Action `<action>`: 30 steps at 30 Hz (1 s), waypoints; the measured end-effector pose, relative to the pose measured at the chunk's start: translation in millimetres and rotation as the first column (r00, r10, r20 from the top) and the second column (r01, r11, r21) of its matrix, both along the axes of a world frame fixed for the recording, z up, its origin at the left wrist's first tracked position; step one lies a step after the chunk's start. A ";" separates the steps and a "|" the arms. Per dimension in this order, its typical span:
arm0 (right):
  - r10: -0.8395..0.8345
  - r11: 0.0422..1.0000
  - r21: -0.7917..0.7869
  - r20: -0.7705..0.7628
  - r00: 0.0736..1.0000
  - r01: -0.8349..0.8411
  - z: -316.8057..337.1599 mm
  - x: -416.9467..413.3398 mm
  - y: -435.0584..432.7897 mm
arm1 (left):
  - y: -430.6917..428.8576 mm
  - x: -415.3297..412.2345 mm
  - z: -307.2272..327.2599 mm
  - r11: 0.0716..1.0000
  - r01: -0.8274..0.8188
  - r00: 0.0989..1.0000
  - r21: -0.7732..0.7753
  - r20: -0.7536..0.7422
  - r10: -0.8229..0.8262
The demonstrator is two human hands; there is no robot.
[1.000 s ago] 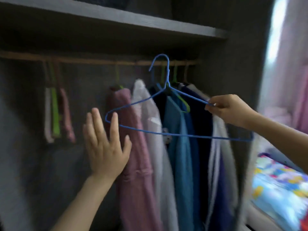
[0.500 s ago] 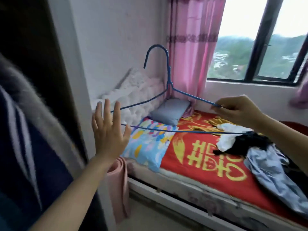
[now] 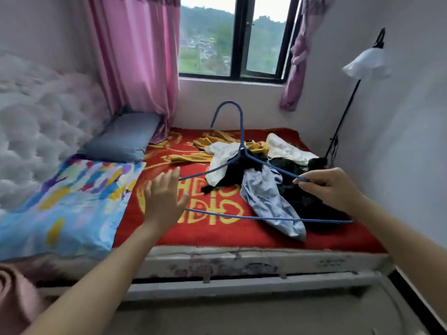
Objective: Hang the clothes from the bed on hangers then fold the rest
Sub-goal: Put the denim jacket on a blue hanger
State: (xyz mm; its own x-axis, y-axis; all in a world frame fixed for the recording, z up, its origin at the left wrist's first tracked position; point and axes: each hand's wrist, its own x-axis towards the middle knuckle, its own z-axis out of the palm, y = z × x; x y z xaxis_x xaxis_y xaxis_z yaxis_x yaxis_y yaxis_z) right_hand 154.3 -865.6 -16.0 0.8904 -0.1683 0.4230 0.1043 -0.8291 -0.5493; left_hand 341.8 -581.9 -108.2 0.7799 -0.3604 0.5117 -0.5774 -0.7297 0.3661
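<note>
Head view: a thin blue wire hanger, triangular with a curved hook, is held upright in the air over the bed. The right hand pinches its right sloping arm, grip clamped on the wire. The left hand is spread, grip apart, at the hanger's left corner; I cannot tell if it touches.

Below, a crumpled pile of clothes in white, black, mustard and grey-blue cloth lies towards the right wall on the red blanket. A stretch of blanket separates it from the grey pillow and the patterned pillow.
</note>
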 end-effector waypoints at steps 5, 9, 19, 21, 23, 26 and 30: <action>-0.149 0.989 -0.025 -0.060 0.987 0.148 -43.9 43.1 -82.1 | -79.9 69.3 -46.2 0.985 0.172 0.952 0.011 -0.258 -0.164; -0.311 0.950 -0.033 -0.193 0.931 0.311 -88.9 80.7 -143.9 | -147.4 110.8 -79.5 0.974 0.220 0.917 0.058 -0.352 -0.187; -0.488 0.811 0.079 -0.454 0.745 0.580 -173.6 121.2 -254.9 | -263.2 154.3 -142.9 0.937 0.313 0.867 0.158 -0.450 -0.214; -0.447 0.822 0.092 -0.506 0.738 0.562 -189.1 137.6 -270.4 | -273.7 161.7 -154.5 0.941 0.282 0.872 0.185 -0.458 -0.172; -0.381 0.835 0.143 -0.544 0.747 0.531 -206.7 158.5 -283.8 | -279.5 171.3 -164.4 0.943 0.248 0.875 0.220 -0.470 -0.120; -0.270 0.872 0.207 -0.555 0.787 0.445 -237.5 206.3 -304.4 | -287.9 196.4 -175.9 0.952 0.101 0.901 0.289 -0.433 0.035; 0.013 0.946 0.251 -0.657 0.753 0.203 -284.9 288.8 -304.5 | -290.1 236.9 -181.3 0.882 -0.233 0.835 0.409 -0.381 0.397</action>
